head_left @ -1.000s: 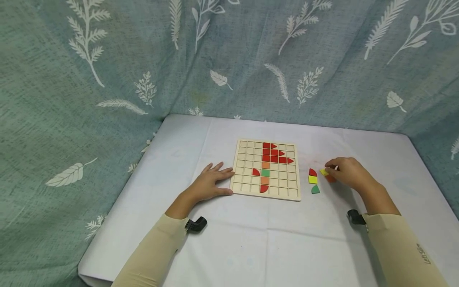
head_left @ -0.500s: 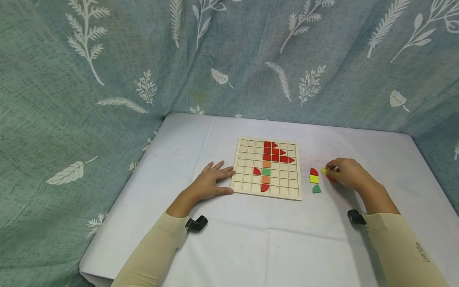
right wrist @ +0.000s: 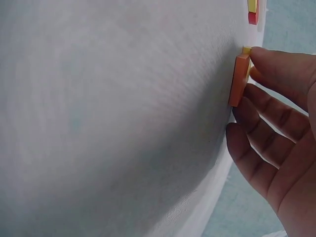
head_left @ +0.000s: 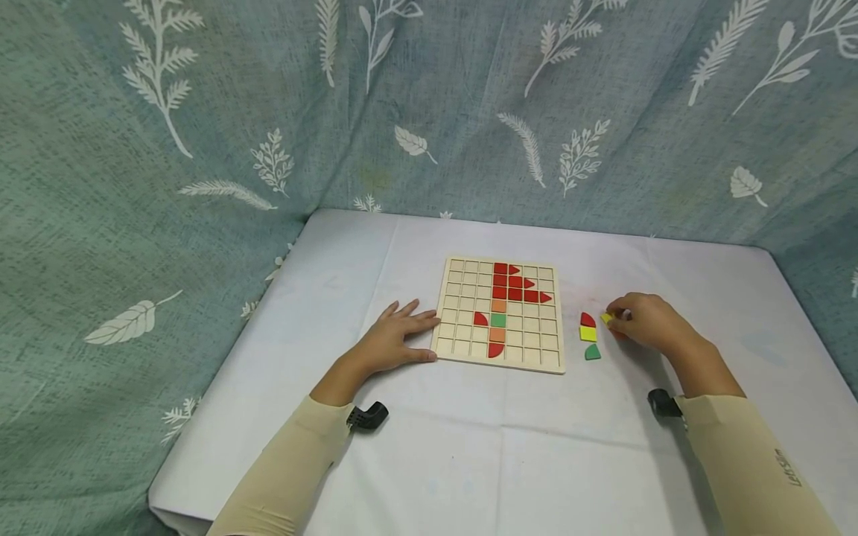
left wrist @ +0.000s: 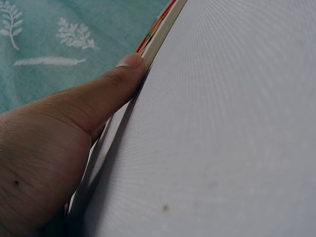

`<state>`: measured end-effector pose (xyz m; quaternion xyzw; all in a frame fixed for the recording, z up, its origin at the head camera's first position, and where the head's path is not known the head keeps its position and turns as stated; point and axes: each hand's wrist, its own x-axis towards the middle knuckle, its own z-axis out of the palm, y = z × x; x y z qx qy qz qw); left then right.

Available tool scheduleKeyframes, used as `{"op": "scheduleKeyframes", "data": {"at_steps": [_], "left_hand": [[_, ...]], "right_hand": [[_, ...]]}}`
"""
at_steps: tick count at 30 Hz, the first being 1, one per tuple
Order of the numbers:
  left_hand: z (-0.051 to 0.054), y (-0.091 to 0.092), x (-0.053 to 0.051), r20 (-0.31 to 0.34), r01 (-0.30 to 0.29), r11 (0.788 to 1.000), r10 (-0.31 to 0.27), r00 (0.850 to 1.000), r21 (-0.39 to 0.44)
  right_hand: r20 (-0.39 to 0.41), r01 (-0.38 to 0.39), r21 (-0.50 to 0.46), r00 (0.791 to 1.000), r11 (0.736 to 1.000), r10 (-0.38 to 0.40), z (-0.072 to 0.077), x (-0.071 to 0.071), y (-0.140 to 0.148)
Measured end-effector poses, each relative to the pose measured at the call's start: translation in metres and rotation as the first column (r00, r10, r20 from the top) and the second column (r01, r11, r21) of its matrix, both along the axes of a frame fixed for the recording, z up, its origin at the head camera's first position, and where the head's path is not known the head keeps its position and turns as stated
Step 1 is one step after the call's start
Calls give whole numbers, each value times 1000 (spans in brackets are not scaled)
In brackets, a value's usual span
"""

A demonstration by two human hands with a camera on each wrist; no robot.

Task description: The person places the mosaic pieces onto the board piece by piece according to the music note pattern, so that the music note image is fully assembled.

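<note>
A teal fabric backdrop printed with white leaves (head_left: 436,97) rose beyond the board, and a table spread with white cloth (head_left: 429,454) lay beneath it. The board itself, a square pale wooden grid tray (head_left: 462,286), lay flat with many cells bare. Your left hand (head_left: 395,339) rested at the board's left edge, fingers spread and relaxed, fingertips and thumb touching the rim without gripping. A shove from that hand could have slid the board on the cloth and jolted pieces set in its cells.

Your right hand (head_left: 641,321) was well apart from the board, to its right. Its thumb and index finger pinched a thin flat yellow piece (head_left: 606,318) by the edges; whether the piece was clear of the table, you could not tell. So slight a hold on something so thin risked a slip or a flip, and a dropped piece could have landed askew.

A flat orange piece (right wrist: 239,81) stood partly hidden beside your other fingers, so lifting could have dragged it along or knocked it away.

Between that hand and the board lay a flat yellow square (head_left: 588,334), a flat red curved-edged piece (head_left: 588,319) touching it, and a flat green curved-edged piece (head_left: 593,352) just apart. A low sweep towards the board could have scattered all three.
</note>
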<state>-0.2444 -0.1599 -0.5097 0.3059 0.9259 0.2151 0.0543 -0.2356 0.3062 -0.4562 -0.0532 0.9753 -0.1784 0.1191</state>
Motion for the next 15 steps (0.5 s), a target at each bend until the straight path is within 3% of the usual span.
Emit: {"op": "scheduleKeyframes", "data": {"at_steps": [15], "left_hand": [[-3, -1, -1, -12, 7, 1000, -7, 1000, -3]], "right_hand": [[49, 11, -17, 999, 1000, -10, 4, 2, -3]]}}
